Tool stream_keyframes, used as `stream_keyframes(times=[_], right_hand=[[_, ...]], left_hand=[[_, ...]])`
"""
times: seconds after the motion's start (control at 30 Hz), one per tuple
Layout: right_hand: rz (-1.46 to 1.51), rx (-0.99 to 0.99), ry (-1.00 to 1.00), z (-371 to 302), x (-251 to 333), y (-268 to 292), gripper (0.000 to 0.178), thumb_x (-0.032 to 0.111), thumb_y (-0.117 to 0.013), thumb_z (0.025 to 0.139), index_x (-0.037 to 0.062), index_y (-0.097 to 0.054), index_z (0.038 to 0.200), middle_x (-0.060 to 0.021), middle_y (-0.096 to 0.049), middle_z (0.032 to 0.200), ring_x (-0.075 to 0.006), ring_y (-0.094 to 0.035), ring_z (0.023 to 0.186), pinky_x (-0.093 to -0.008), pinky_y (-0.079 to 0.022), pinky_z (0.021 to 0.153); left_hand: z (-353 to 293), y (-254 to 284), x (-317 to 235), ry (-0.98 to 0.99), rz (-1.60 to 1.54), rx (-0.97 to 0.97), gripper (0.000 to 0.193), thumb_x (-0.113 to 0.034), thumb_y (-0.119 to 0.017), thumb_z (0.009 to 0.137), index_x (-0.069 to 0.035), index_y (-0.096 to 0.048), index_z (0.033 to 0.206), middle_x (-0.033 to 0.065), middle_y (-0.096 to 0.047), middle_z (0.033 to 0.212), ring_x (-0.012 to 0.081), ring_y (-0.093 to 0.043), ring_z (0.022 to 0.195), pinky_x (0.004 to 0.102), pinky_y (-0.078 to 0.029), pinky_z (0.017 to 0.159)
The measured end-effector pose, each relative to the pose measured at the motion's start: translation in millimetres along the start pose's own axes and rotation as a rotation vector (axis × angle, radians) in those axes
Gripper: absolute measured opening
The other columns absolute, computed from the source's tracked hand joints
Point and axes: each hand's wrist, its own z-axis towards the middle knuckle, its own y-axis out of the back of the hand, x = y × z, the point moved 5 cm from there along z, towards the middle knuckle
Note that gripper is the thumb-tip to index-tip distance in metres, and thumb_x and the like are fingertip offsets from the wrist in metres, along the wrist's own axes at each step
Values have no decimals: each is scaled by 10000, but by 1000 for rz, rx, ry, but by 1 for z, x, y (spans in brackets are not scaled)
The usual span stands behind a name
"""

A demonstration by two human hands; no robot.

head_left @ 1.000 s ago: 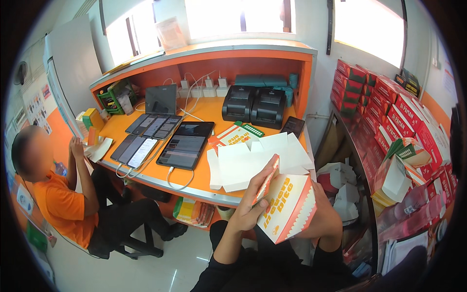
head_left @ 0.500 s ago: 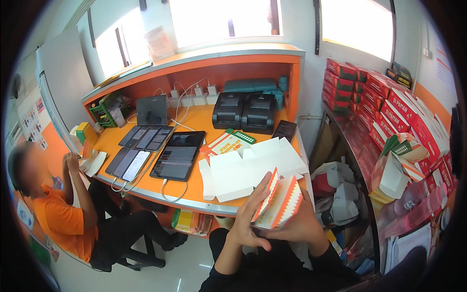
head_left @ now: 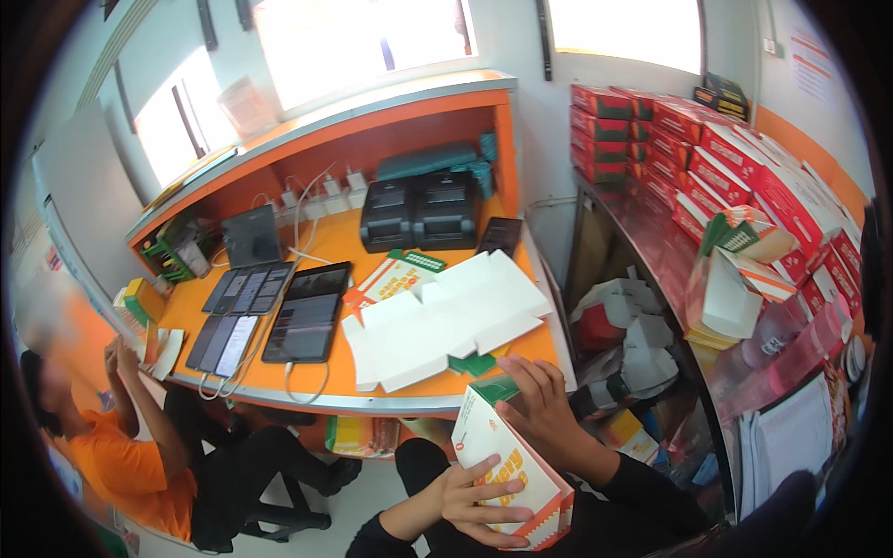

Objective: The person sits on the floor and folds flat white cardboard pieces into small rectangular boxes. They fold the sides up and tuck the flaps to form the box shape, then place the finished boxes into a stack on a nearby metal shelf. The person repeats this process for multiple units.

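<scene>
A paper food box (head_left: 507, 446), white with yellow lettering, a green end and an orange zigzag edge, is tilted over my lap. My left hand (head_left: 479, 502) lies across its printed face near the lower end, fingers spread around it and holding it. At the upper green end, my right hand (head_left: 539, 414) grips the box along its right edge; its thumb side touches the box. Unfolded white carton blanks (head_left: 446, 316) lie plain side up on the orange table (head_left: 372, 395) just beyond. A printed flat carton (head_left: 395, 279) shows partly behind them.
Several phones (head_left: 223, 344), a tablet (head_left: 307, 312) and charging cables lie at left, with a laptop (head_left: 251, 240) behind. Two black printers (head_left: 419, 209) stand at the back. Red boxes (head_left: 670, 158) are stacked on the right shelf. A co-worker in an orange shirt (head_left: 135, 474) sits at left.
The box has turned so its printed face shows and its green end points up. My left hand has moved down onto that face; my right hand has come to the upper end. The view has shifted.
</scene>
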Motion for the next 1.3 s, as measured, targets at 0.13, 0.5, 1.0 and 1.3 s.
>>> stream_keyframes(times=[0.13, 0.5, 1.0, 1.3], right_hand=[[-36, -146, -124, -17, -24, 14, 441, 246, -605, 863, 137, -505, 1278, -162, -464, 1351, -314, -494, 1135, -453, -340, 964], [-619, -341, -644, -130, -42, 218, 533, 261, -730, 784, 77, -539, 1246, -132, -541, 1257, -284, -540, 1098, -417, -406, 944], [-805, -449, -915, -68, -108, 251, 650, 456, -842, 606, 49, -653, 1076, -170, -633, 1116, -336, -602, 1030, -435, -470, 871], [-784, -446, -852, -62, -168, 253, 588, 323, -845, 530, 49, -664, 1018, -173, -662, 1026, -328, -635, 959, -440, -484, 843]], left_hand=[[48, -22, 10, -50, -8, 158, 355, -389, -589, 901, -384, -572, 1256, -2, -594, 1285, 263, -565, 1195, 566, -417, 994], [225, -179, 197, 490, -269, 167, 1353, -544, -893, 425, -112, -177, 1488, 257, -19, 1550, 454, -67, 1431, 714, -196, 1035], [283, -258, 222, 287, -383, -14, 341, -176, -688, 819, -145, -657, 1157, 110, -583, 903, 296, -624, 857, 399, -511, 711], [287, -261, 240, 425, -372, 124, 418, -178, -713, 785, -252, -667, 1194, 85, -594, 894, 262, -626, 826, 382, -529, 737]])
